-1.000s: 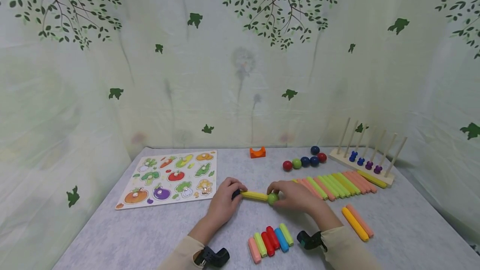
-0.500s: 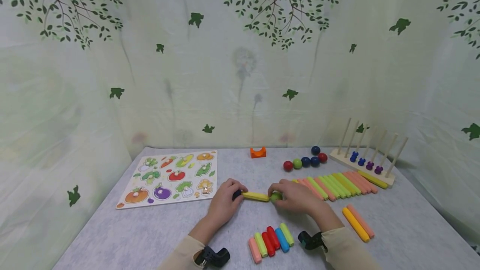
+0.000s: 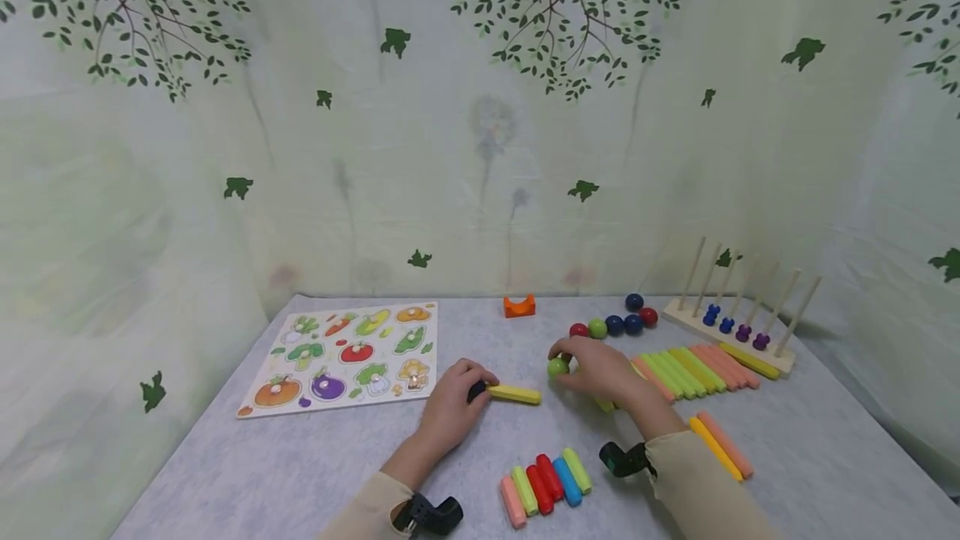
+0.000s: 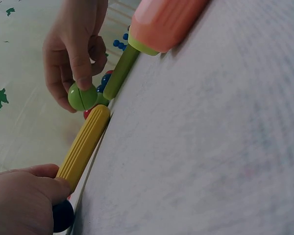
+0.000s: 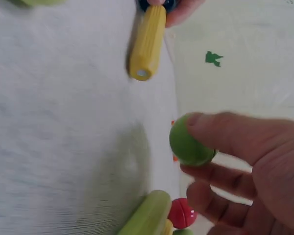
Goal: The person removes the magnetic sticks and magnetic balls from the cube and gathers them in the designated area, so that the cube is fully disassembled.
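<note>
My left hand [image 3: 452, 402] holds a ridged yellow magnetic rod [image 3: 516, 394] low over the table, with a dark blue ball [image 4: 63, 216] at the rod's near end, partly hidden by the fingers. At the rod's free end a small silvery disc [image 5: 142, 73] shows. My right hand [image 3: 602, 372] pinches a green ball [image 3: 557, 367] between thumb and fingers. That ball is apart from the rod, up and to its right in the head view. In the right wrist view a shadow lies on the table beside the ball.
A row of pink, green and yellow rods [image 3: 686, 373] lies right. Several short rods [image 3: 545, 483] lie in front. Loose balls [image 3: 633, 325], an orange stand [image 3: 519, 307] and a peg board [image 3: 780, 361] stand behind; a vegetable puzzle board [image 3: 337, 361] lies left.
My right hand has pulled the green ball off the yellow rod's end and moved it away, up and to the right. My left hand stays nearly in place with the rod.
</note>
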Motion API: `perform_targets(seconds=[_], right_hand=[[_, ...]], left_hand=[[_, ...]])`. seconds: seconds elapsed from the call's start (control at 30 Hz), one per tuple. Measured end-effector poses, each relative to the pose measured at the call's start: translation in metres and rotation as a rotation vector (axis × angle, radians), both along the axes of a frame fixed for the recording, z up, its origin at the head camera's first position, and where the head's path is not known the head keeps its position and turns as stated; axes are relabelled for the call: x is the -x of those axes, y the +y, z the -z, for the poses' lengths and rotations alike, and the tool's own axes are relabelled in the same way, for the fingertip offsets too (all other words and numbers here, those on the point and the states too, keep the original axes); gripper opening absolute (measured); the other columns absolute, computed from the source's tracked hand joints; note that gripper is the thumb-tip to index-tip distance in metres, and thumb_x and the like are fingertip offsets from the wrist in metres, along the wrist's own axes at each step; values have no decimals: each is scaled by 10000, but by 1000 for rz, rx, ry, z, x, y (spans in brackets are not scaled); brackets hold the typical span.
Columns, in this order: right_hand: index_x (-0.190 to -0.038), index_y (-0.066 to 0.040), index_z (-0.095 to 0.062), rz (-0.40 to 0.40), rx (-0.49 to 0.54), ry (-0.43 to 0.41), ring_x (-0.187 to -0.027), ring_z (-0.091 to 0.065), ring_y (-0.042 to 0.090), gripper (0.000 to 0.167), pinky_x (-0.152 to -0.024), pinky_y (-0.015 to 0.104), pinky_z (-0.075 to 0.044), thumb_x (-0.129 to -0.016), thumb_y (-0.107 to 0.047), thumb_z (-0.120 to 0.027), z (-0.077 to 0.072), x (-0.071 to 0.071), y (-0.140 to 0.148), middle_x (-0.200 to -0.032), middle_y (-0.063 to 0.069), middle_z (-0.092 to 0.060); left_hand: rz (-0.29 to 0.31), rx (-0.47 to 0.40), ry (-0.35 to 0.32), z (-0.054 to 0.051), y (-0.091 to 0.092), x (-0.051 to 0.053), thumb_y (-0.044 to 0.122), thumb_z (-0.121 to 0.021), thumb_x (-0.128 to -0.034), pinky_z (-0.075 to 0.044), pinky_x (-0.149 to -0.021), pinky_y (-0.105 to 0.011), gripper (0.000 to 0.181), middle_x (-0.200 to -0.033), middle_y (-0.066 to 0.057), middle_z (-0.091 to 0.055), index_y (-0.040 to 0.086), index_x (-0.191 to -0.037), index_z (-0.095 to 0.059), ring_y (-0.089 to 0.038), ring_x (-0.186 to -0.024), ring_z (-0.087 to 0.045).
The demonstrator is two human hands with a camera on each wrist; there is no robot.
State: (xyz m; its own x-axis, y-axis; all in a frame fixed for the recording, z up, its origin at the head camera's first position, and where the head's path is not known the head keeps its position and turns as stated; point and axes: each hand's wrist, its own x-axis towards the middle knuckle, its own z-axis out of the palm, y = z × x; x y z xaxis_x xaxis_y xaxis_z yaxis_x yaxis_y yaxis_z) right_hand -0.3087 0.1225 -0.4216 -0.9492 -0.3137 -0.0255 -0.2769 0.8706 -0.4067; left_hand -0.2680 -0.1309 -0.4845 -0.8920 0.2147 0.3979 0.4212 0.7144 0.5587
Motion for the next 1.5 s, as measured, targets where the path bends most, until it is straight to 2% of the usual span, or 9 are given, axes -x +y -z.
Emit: perform_targets(seconds=[0.2, 0.43, 0.7, 0.83, 0.97, 1.1, 1.17, 1.37, 1.5], right_hand=[[-1145, -223, -704, 31, -58, -21, -924, -573, 185, 295, -850, 386, -547, -863, -259, -782, -7, 26, -7, -1068, 10, -652], [-1132, -229, -701, 32, -99, -60, -879, -568, 191, 267, -788, 363, -527, -881, -301, -754, 0, 53, -13, -1015, 1, -663], [-1260, -206, -664, 106, -47, -81, -978, -575, 241, 323, -932, 469, -527, -941, -251, -687, 3, 61, -16, -1214, 60, -675], [-1301, -205, -632, 150, -35, -68, -951, -588, 243, 349, -919, 468, -531, -957, -253, -664, 2, 61, -18, -1215, 68, -679], [-1307, -230, -619, 152, -25, -42, -907, -601, 221, 352, -838, 426, -546, -963, -287, -661, 0, 57, -19, -1134, 49, -691], [-1264, -232, -638, 93, 2, -28, -823, -580, 193, 323, -718, 336, -514, -949, -289, -681, -1, 42, -18, -974, 17, -662], [-1227, -226, -656, 51, 24, -55, -795, -565, 185, 302, -694, 310, -498, -934, -286, -703, -1, 31, -18, -921, 8, -635], [-1114, -245, -716, -81, 43, -181, -814, -568, 163, 231, -743, 315, -528, -888, -270, -756, -2, 0, -20, -934, -12, -655], [-1103, -254, -720, -101, 45, -210, -783, -563, 164, 238, -704, 299, -496, -872, -246, -774, 0, -11, -20, -891, -16, -637]], left_hand=[[3, 1, -5, 1, -2, -2, 137, -725, -911, -530, -934, -381, 177, -1067, 59, -614, 249, -1048, -714, -125, -1046, -620], [5, 0, 1, 1, -1, -1, 139, -723, -913, -533, -931, -374, 177, -1069, 60, -614, 249, -1052, -713, -123, -1048, -622], [3, 6, -16, 0, 0, 0, 139, -719, -916, -531, -936, -382, 181, -1071, 56, -615, 252, -1057, -712, -131, -1052, -624], [2, 4, -24, 0, 0, 0, 142, -714, -920, -530, -935, -384, 182, -1073, 55, -613, 253, -1063, -711, -130, -1051, -624], [-2, 10, -25, -1, 1, 0, 151, -710, -924, -530, -931, -383, 179, -1074, 55, -613, 254, -1070, -710, -129, -1048, -624], [-12, 14, -19, -2, 1, -1, 161, -710, -924, -530, -929, -386, 175, -1080, 51, -624, 248, -1076, -712, -137, -1051, -628], [-24, 20, -14, -3, 2, 0, 172, -712, -923, -530, -928, -391, 172, -1085, 49, -633, 244, -1080, -713, -142, -1055, -630], [-61, 45, 8, -1, 1, 1, 210, -726, -912, -520, -895, -368, 161, -1076, 73, -675, 255, -1067, -719, -129, -1026, -618], [-70, 61, 28, -1, 1, 1, 230, -736, -904, -497, -841, -319, 155, -1061, 93, -705, 272, -1053, -732, -108, -965, -588]])
